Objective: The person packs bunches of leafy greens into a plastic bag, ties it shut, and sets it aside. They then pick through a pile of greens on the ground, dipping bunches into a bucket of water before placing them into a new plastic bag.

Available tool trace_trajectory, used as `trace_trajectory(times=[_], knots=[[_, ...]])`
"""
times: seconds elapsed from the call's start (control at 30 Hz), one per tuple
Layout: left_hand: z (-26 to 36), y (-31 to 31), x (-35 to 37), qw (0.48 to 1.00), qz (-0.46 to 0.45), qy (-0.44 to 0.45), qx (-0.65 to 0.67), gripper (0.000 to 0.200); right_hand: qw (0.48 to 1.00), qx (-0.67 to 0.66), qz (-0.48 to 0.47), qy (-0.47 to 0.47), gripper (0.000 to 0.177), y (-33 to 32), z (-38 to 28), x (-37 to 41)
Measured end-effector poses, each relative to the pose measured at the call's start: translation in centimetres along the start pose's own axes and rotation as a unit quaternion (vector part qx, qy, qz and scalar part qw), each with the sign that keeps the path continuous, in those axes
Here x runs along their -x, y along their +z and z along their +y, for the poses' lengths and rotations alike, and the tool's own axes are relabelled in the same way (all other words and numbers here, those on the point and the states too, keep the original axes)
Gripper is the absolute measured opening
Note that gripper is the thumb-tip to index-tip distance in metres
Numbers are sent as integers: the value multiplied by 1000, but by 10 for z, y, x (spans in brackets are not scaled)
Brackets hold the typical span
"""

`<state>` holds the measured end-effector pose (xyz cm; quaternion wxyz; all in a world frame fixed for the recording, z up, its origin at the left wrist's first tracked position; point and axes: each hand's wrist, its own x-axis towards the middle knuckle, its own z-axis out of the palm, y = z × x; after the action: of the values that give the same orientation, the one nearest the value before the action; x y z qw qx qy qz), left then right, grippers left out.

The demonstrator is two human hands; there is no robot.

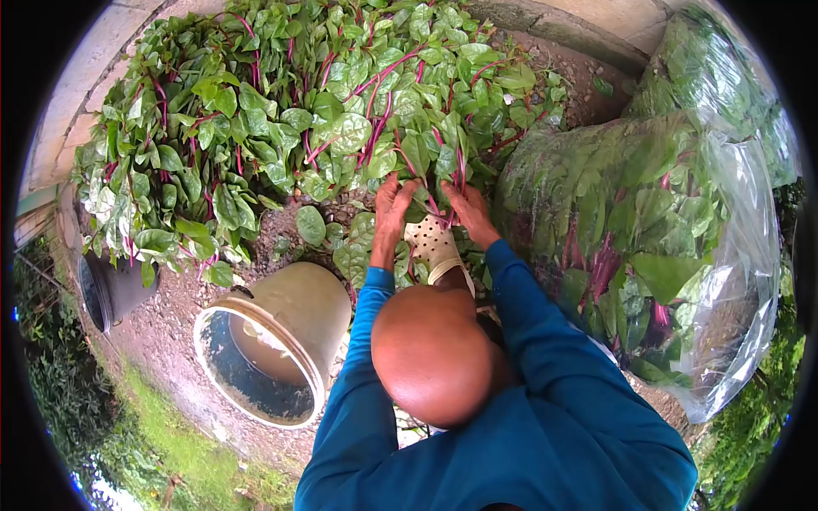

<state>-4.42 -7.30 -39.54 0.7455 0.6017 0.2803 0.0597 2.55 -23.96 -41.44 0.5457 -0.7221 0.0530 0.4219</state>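
Glossy leaves [351,133] with smooth magenta stems [375,143] lie beyond a scuffed, matt plastic bucket [308,302] on rough, gravelly ground [166,336]; to the bucket's right, a smooth plastic-looking clog [431,242], matt blue cloth sleeves [545,315] and a shiny, crinkled clear-plastic bag [734,226].

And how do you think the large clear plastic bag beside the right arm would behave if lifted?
The clear plastic bag would probably sag and shift, since its film looks thin and creased. It may feel fairly weighty, as green leaves with purple stems fill much of it. Its glossy surface could slip in a bare grip.
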Motion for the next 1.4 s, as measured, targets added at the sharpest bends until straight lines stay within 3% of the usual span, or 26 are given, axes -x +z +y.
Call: trace_trajectory(times=[0.07,0.17,0.23,0.33,0.4,0.43,0.53,0.57,0.6,0.63,0.67,0.7,0.73,0.77,0.8,0.83,0.9,0.93,1.03,1.2,1.23,1.3,1.37,1.4], knots=[[-27,-5,-4,999,-24,-25,-17,28,991,53,24,-120,45,8,-10,13],[-27,1,-1,1000,-15,9,1,27,987,112,-19,-116,42,8,3,9],[-31,0,-5,1000,-11,13,-16,27,990,93,-31,-97,45,8,-10,26],[-24,0,-9,998,-12,5,-55,28,984,-10,-85,-154,46,7,-2,24],[-17,1,-12,983,-29,32,-179,39,979,-7,-113,-168,44,7,3,19],[2,3,-9,983,-28,33,-180,39,977,-6,-123,-173,44,8,2,19],[33,3,4,953,-85,-59,-285,47,974,-87,-148,-146,36,2,2,24],[33,-1,5,954,-81,-59,-284,47,983,-88,-136,-83,32,-7,1,27],[26,-9,3,980,-82,-32,-176,47,988,-87,-123,-21,29,-12,-1,28],[14,-18,1,995,-82,-3,-65,47,988,-84,-126,-22,29,-10,-2,32],[2,-26,-2,996,-21,-68,-57,44,987,-132,-66,-69,24,-6,-1,40],[-4,-27,-1,996,-17,-68,-54,44,977,-179,-6,-115,20,-4,-1,48],[-10,-27,0,976,45,24,-211,45,982,-167,-8,-91,19,-10,-2,54],[-15,-28,-1,919,106,116,-360,49,982,-163,-11,-92,19,-10,-3,61],[-30,-30,-9,877,85,121,-457,64,974,-205,2,-98,20,-7,-15,73],[-24,-24,-7,878,89,119,-455,64,964,-247,16,-102,21,-6,-21,80],[-20,-2,-4,804,76,68,-586,73,962,-253,4,-103,27,-12,-20,82],[-26,4,-9,792,78,82,-600,77,959,-263,-4,-105,34,-15,-19,83],[-33,16,-20,762,78,51,-641,75,946,-301,35,-116,34,-17,-29,84],[-26,7,-37,806,77,65,-584,56,944,-285,100,-131,33,-18,-36,82],[-13,0,-36,805,73,68,-585,56,953,-220,131,-163,29,-14,-39,81],[8,-12,-32,932,34,-61,-356,46,955,-157,164,-191,25,-10,-45,79],[-23,-23,-34,980,131,-39,-145,36,985,-72,140,-68,20,-5,-47,75],[-15,-39,-26,986,77,-143,35,31,979,-85,134,-128,25,2,-44,70]])
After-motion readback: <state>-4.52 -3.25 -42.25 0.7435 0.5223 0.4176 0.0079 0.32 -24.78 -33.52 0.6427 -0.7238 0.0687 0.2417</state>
